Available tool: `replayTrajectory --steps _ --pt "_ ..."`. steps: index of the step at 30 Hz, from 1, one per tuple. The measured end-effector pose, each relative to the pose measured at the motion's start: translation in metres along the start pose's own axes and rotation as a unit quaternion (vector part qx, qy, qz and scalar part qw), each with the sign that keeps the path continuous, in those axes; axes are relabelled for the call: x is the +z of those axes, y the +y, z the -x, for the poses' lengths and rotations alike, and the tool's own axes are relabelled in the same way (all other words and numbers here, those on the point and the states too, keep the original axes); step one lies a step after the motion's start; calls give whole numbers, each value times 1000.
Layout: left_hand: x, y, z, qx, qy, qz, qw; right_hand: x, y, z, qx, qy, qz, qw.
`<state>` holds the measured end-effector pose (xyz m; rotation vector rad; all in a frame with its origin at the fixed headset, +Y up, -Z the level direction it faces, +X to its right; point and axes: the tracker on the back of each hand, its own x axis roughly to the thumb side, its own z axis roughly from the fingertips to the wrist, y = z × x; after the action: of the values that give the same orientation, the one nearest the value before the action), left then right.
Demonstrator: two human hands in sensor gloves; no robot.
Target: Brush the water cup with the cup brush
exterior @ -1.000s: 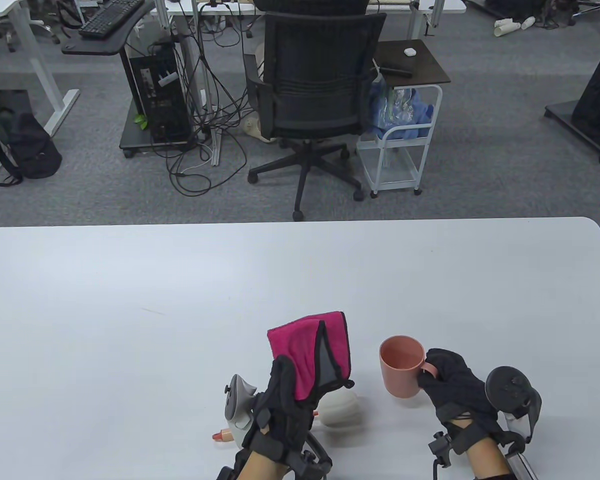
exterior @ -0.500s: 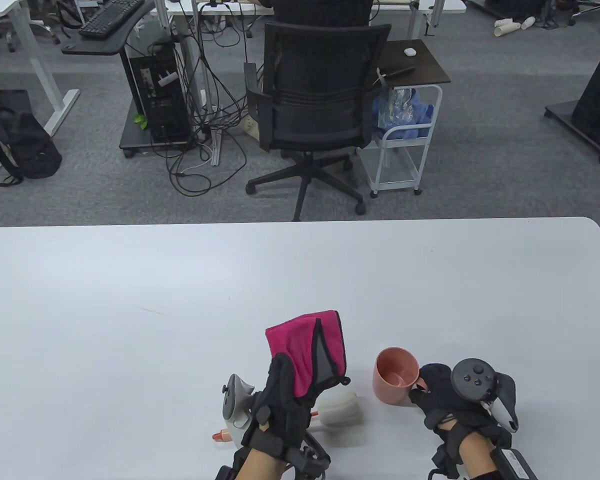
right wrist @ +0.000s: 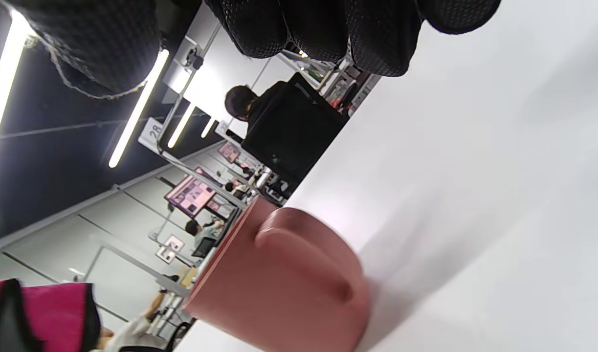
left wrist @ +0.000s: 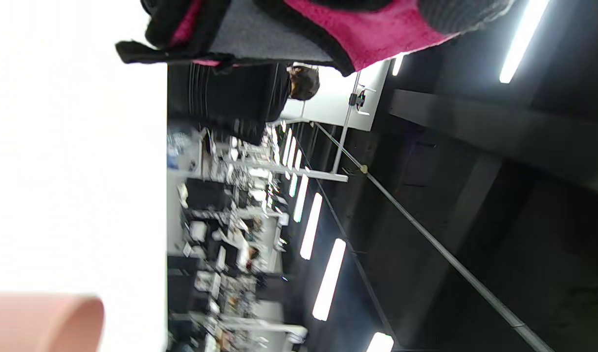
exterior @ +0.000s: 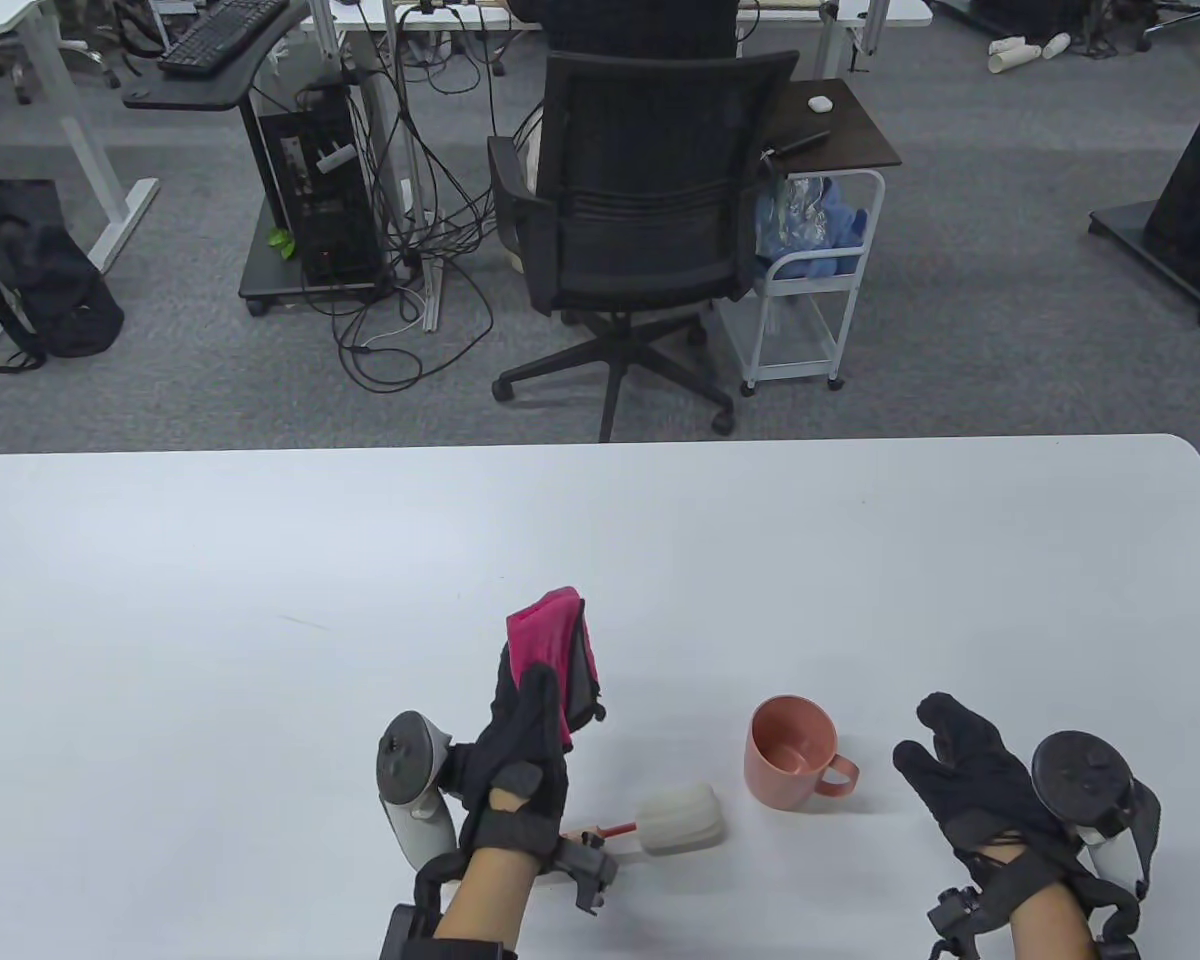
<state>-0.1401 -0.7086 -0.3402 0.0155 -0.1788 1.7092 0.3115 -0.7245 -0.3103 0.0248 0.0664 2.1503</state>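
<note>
Right hand [exterior: 970, 775] has let go of the cup [exterior: 790, 765], fingers spread; left hand [exterior: 520, 760] still grips the cloth [exterior: 545, 640].

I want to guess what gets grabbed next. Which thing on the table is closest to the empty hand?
The pink cup. Its handle points toward the empty right hand; the cup brush lies farther left.

cup [exterior: 790, 765] on table [exterior: 260, 560] | brush [exterior: 675, 818] just left, nearer | cloth [exterior: 550, 660] farther left, behind brush
</note>
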Motion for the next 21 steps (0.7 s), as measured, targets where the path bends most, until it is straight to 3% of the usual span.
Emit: replayTrajectory --steps 3,6,9,11,14,18,20,21 --pt "-18 11 -11 -91 -7 -20 996 0 5 -6 12 -3 -6 1000" --pt "-36 16 -15 -215 -2 -14 977 0 7 -6 0 -9 -5 1000" --pt "-52 17 -4 -361 18 0 933 0 7 -6 -2 -8 -8 1000" --pt "-59 15 9 -415 39 22 909 1 8 -6 -4 -8 -9 1000" --pt "-67 8 35 -512 95 85 849 2 9 -7 -7 -8 -7 1000" --pt "-73 -3 62 -608 195 189 746 1 10 -7 -15 -13 -6 1000" --pt "-73 -4 70 -625 246 226 706 1 10 -7 -12 -13 -7 1000" --pt "-72 -4 72 -625 261 237 697 0 10 -7 -11 -13 -7 1000"
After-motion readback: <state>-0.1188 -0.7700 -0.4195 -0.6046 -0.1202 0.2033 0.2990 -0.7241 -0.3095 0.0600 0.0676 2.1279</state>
